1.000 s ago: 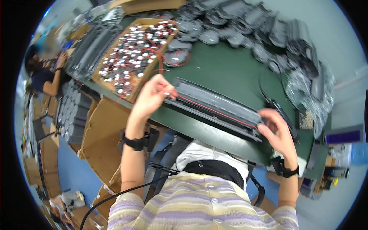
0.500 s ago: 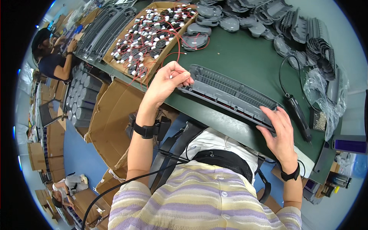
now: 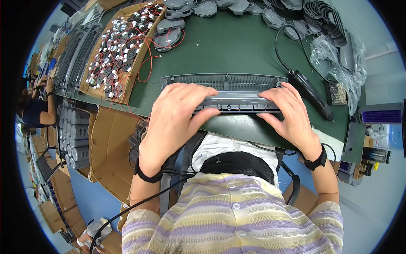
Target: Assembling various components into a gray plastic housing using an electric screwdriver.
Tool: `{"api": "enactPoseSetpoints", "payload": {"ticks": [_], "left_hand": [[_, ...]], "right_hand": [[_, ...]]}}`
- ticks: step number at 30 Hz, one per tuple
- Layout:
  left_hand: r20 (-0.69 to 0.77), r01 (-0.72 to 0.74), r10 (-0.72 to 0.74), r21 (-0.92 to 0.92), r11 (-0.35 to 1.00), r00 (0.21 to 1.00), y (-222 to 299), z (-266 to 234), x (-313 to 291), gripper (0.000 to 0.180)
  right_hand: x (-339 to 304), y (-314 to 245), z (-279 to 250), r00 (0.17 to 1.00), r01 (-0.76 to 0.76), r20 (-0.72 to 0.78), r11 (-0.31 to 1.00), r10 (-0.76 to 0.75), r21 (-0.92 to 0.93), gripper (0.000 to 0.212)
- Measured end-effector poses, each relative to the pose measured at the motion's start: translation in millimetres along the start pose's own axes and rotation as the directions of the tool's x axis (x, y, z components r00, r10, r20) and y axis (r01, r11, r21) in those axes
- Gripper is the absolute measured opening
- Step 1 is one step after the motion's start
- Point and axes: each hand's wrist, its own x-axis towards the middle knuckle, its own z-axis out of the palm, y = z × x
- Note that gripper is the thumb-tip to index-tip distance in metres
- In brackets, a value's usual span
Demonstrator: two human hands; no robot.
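A long grey plastic housing with a slotted grille wall lies lengthwise across the near edge of the green table. My left hand is closed on its left part, fingers over the top and thumb at the near edge. My right hand grips the right end in the same way, fingers above and thumb below. The left end of the housing is partly hidden behind my left hand. A black electric screwdriver with a cable lies just beyond my right hand.
At left stands a cardboard tray of small wired parts with red leads. Grey shells line the table's back. A screw box and clear plastic bag lie at right. A co-worker sits far left.
The housing has turned from slanting to nearly level with the table edge. My left hand has gone from a pinch at its left end to a full grip. The view has shifted.
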Motion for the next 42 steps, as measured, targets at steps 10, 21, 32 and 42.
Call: {"api": "enactPoseSetpoints", "payload": {"ticks": [10, 21, 32, 42], "left_hand": [[-0.001, 0.041, -0.041, 0.009, 0.999, 0.999, -17, 12, -2, 0.015], [0.324, -0.091, 0.037, 0.151, 0.984, 0.945, -3, 22, 19, 0.045], [0.102, -0.124, 0.105, 0.203, 0.971, 0.989, 1, 76, 12, 0.033], [0.067, -0.079, 0.066, 0.220, 0.972, 0.996, 6, 76, 12, 0.026]], "right_hand": [[-5, 7, 1, 0.999, -0.004, 0.048, 0.999, 0.006, -0.034, 0.050], [-1, 9, 6, 0.999, -0.017, 0.046, 0.997, 0.020, -0.072, 0.048], [1, 18, 8, 0.999, 0.011, 0.045, 1.000, -0.010, -0.012, 0.035], [-1, 9, 2, 1.000, 0.002, 0.008, 0.999, -0.001, -0.053, 0.041]]}}
